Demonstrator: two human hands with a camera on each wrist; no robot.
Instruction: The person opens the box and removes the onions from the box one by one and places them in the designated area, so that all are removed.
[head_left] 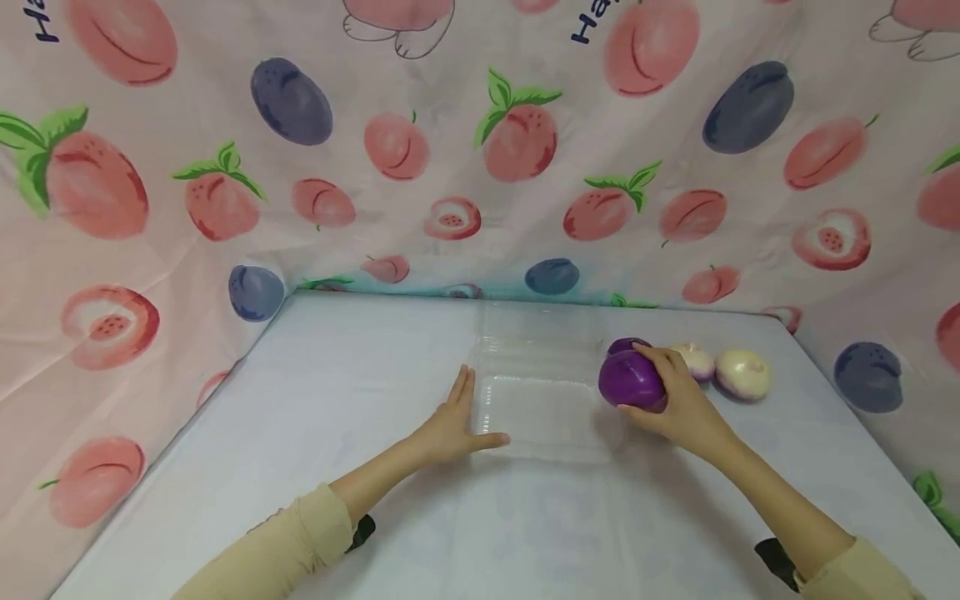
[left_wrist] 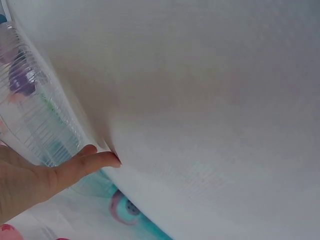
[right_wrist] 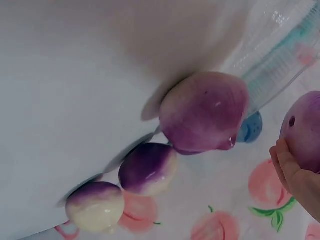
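My right hand (head_left: 688, 415) grips a round purple onion (head_left: 632, 379) above the table, close to the right side of a clear plastic container (head_left: 540, 380). Just behind the held onion, a second purple onion (right_wrist: 205, 112) rests on the table, mostly covered in the head view. Two white-and-purple turnips (head_left: 696, 363) (head_left: 742, 375) lie in a row to its right. My left hand (head_left: 450, 432) is at the container's left side with fingers extended, its thumb reaching over the front left corner. The container's transparent lid (head_left: 536, 321) is folded back toward the far edge.
A white cloth covers the table (head_left: 360, 358). Behind and beside it hangs a fruit-print curtain (head_left: 450, 167), meeting the table's far edge. Black wrist straps (head_left: 362, 533) are visible near both sleeves.
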